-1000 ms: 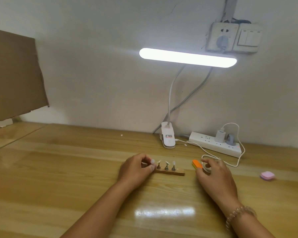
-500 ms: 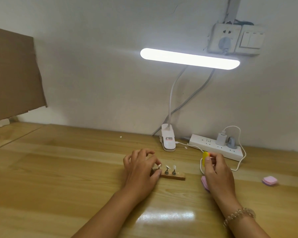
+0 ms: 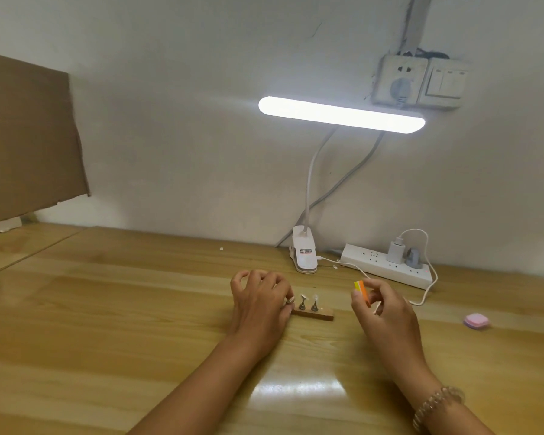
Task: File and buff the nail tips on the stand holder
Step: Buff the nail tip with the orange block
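Note:
A small wooden stand holder (image 3: 319, 315) lies on the wooden table (image 3: 139, 324), carrying metal pegs with clear nail tips (image 3: 308, 301). My left hand (image 3: 259, 304) covers the holder's left end, and its thumb and fingers pinch the leftmost nail tip. To the right, my right hand (image 3: 385, 312) is raised a little above the table and pinches an orange and yellow buffer block (image 3: 362, 291) upright between thumb and fingers. The block is apart from the nail tips.
A clip lamp (image 3: 305, 254) with a lit bar (image 3: 341, 114) stands behind the holder. A white power strip (image 3: 387, 268) with a charger and cable lies at the back right. A pink block (image 3: 476, 321) sits far right. Cardboard (image 3: 25, 133) leans at the left.
My right hand has lifted the orange buffer block off the table and turned it upright. My left hand shifted over the holder's left end and closed its fingers on the leftmost nail tip.

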The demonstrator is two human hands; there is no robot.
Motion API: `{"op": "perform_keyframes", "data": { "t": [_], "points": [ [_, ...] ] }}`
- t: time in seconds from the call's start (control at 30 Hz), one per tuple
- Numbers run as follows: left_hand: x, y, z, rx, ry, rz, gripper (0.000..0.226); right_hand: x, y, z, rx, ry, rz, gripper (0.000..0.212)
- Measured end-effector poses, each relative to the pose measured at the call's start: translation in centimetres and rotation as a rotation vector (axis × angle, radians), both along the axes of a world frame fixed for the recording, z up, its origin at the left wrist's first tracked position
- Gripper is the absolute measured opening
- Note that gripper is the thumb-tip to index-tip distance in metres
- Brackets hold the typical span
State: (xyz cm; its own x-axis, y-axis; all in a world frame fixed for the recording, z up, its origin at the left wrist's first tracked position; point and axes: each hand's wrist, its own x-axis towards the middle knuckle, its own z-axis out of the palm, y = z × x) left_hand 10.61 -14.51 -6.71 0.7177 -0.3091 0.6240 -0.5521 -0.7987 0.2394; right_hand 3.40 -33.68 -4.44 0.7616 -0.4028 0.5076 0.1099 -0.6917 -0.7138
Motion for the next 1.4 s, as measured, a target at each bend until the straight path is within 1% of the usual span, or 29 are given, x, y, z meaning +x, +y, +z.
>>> {"op": "perform_keyframes", "data": {
  "t": [0.03,0.13,0.23,0.3,0.33,0.37,0.43,0.47,0.57,0.63,0.67,0.7,0.8,0.93,1.13,1.2,1.3,1.4],
  "points": [
    [0.0,0.0,0.1,0.002,0.000,-0.003,0.008,-0.4,0.1,-0.1,0.026,0.012,0.023,0.014],
    [-0.6,0.1,0.6,0.023,-0.058,-0.011,0.007,-1.4,0.6,-0.8,0.126,0.079,0.106,0.013],
    [-1.7,-0.1,1.2,-0.051,-0.238,-0.021,0.012,-2.2,1.4,-1.3,0.170,0.068,0.149,0.019],
    [-2.5,-0.1,1.4,-0.112,-0.262,-0.085,0.009,-2.6,1.8,-1.2,0.211,0.050,0.182,0.021],
    [-2.9,-0.1,1.5,-0.137,-0.218,-0.130,0.008,-2.7,1.9,-1.0,0.208,0.054,0.205,0.021],
    [-3.3,-0.1,1.4,-0.169,-0.123,-0.176,0.008,-2.8,2.0,-0.9,0.181,0.062,0.228,0.022],
    [-3.9,-0.2,1.0,-0.248,0.121,-0.268,0.009,-2.9,2.1,-1.0,0.093,0.068,0.258,0.024],
    [-4.1,-0.2,0.6,-0.284,0.216,-0.304,0.009,-3.0,2.2,-1.0,0.045,0.063,0.266,0.025],
    [-4.2,-0.2,0.2,-0.346,0.372,-0.347,0.012,-3.3,2.5,-1.1,-0.011,0.064,0.312,0.034],
    [-4.0,-0.1,0.2,-0.397,0.431,-0.356,0.023,-3.4,2.5,-1.2,-0.012,0.089,0.341,0.039],
    [-3.8,0.0,0.1,-0.413,0.450,-0.353,0.026,-3.5,2.5,-1.2,-0.010,0.102,0.350,0.040],
    [-3.7,0.1,0.1,-0.417,0.459,-0.349,0.025,-3.6,2.5,-1.2,-0.004,0.112,0.358,0.040],
    [-3.7,0.2,-0.2,-0.335,0.450,-0.354,0.004,-3.7,2.6,-1.4,-0.034,0.112,0.347,0.038],
    [-3.6,0.3,-0.4,-0.221,0.446,-0.362,0.022,-4.0,2.9,-1.5,-0.153,0.067,0.278,0.037],
    [-3.9,0.3,-0.2,-0.047,0.448,-0.379,0.032,-4.0,3.0,-1.1,-0.226,0.103,0.254,0.041],
    [-3.9,0.4,-0.2,-0.103,0.442,-0.382,0.030,-4.2,3.1,-1.0,-0.225,0.108,0.270,0.039],
    [-3.8,0.4,-0.3,-0.257,0.485,-0.401,0.019,-4.2,2.9,-0.9,-0.205,0.122,0.297,0.038],
    [-3.6,0.4,-0.3,-0.311,0.505,-0.387,0.012,-4.3,2.9,-1.3,-0.267,0.117,0.346,0.031]
  ]
}}
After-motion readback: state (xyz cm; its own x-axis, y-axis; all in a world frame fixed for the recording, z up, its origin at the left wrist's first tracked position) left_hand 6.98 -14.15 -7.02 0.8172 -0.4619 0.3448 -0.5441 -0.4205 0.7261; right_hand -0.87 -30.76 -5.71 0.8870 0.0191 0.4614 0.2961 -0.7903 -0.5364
